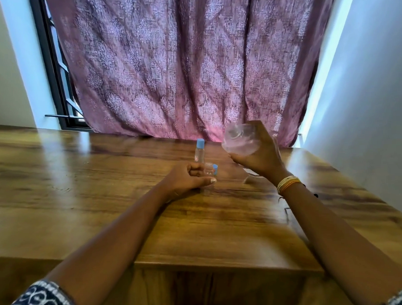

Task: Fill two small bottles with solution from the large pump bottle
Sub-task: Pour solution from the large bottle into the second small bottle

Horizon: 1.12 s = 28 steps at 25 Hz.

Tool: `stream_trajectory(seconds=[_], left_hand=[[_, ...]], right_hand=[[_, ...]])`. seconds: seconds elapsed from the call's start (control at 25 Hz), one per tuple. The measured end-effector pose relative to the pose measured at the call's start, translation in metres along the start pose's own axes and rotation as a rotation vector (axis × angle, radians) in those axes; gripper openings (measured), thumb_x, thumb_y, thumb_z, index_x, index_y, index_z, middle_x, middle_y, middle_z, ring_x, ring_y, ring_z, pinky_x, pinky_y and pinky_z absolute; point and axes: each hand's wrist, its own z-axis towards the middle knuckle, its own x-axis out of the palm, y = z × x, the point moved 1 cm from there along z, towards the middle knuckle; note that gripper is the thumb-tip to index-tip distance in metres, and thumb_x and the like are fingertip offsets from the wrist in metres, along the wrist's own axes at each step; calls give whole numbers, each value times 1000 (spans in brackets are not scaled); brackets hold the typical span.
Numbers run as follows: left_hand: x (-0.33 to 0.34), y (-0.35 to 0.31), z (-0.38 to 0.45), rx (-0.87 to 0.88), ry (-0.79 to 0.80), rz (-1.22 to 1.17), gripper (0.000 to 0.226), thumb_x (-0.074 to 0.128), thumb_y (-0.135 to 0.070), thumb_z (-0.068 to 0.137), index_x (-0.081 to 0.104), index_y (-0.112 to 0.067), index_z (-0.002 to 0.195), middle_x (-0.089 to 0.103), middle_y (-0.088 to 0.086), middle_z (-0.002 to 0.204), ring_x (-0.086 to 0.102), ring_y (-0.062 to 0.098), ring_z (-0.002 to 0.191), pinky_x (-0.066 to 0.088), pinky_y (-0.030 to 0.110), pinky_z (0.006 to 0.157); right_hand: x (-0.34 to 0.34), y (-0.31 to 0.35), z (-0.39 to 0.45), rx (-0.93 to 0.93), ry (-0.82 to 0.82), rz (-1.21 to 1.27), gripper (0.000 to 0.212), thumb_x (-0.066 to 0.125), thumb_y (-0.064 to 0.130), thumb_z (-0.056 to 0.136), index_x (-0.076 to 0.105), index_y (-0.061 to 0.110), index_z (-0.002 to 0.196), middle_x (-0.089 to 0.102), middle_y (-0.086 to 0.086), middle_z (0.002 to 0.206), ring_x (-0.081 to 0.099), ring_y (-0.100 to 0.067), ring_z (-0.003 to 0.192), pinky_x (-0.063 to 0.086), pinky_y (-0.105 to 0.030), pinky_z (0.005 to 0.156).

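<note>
Open small clear bottle upright on wooden table, clamped between thumb and curled fingers of left hand. Blue cap just behind it. Second small bottle, blue-capped, stands beyond the knuckles, untouched. Large clear bottle, blurred, tilted above the table, right hand wrapped around it from behind. Bangles on right wrist. Mauve patterned curtain behind; white walls either side.

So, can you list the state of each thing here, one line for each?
Left hand: shut on the open small bottle, upright on the table.
Right hand: holds the large bottle tilted above the table.
Capped small bottle: upright, blue cap on.
Loose blue cap: off, on the table.
</note>
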Motion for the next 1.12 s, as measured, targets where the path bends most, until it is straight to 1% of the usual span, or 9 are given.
stream_trajectory(seconds=[0.12, 0.2, 0.32, 0.44, 0.56, 0.64, 0.8, 0.96, 1.12], left_hand=[[-1, -1, 1, -3, -19, -115, 21, 71, -2, 81, 70, -15, 99, 76, 7, 90, 73, 14, 82, 61, 30, 74], [-3, -1, 3, 6, -44, -140, 26, 69, -5, 82, 68, -9, 108, 75, 10, 98, 73, 18, 87, 60, 34, 77], [-6, 1, 6, 8, -81, -140, 34, 70, -7, 82, 65, -2, 116, 74, 12, 104, 72, 22, 90, 60, 32, 70], [-7, 4, 7, 14, -110, -144, 32, 71, -8, 81, 67, 0, 112, 74, 13, 103, 71, 24, 90, 60, 33, 72], [-7, 3, 6, 36, -110, -130, 23, 71, -8, 80, 71, -4, 103, 76, 7, 94, 73, 17, 83, 61, 29, 73], [-7, 1, 5, 39, -115, -133, 22, 72, -8, 79, 71, -5, 101, 76, 5, 90, 73, 14, 80, 61, 28, 72], [-8, 2, 6, 70, -144, -75, 32, 74, -12, 76, 70, -1, 105, 74, 13, 99, 72, 22, 88, 60, 36, 80], [-7, 0, 5, 69, -131, -89, 22, 73, -11, 77, 73, -7, 98, 75, 8, 95, 73, 20, 87, 60, 34, 81], [-6, -1, 5, 90, -130, -78, 12, 72, -9, 79, 76, -16, 88, 77, 1, 84, 73, 14, 79, 61, 29, 76]], right_hand=[[1, 2, -1, -120, 107, -129, 72, 81, 48, 58, 54, 14, 116, 69, -1, 108, 65, -14, 89, 57, -30, 74], [5, 0, -3, -169, 153, -197, 75, 79, 51, 58, 54, 16, 119, 68, -3, 109, 63, -17, 90, 56, -35, 76], [9, -5, -3, -222, 212, -273, 71, 80, 51, 62, 54, 16, 119, 67, -4, 105, 64, -26, 89, 54, -44, 79], [6, -3, -3, -272, 235, -352, 67, 74, 56, 66, 54, 18, 118, 67, -4, 104, 64, -28, 89, 51, -44, 82], [3, -2, -3, -287, 234, -431, 64, 72, 52, 66, 53, 21, 119, 65, -3, 106, 62, -29, 93, 44, -45, 85], [3, -1, -4, -297, 233, -466, 62, 75, 50, 66, 52, 24, 118, 65, -2, 107, 61, -29, 96, 41, -44, 86], [1, 1, -4, -300, 221, -475, 60, 74, 49, 67, 55, 23, 117, 64, -2, 107, 60, -29, 97, 39, -44, 86], [1, 2, -3, -317, 225, -513, 58, 72, 51, 69, 56, 24, 117, 64, 0, 110, 59, -28, 98, 38, -44, 87], [2, 2, -2, -330, 228, -543, 56, 70, 50, 69, 58, 25, 118, 64, 1, 111, 58, -28, 102, 36, -43, 88]])
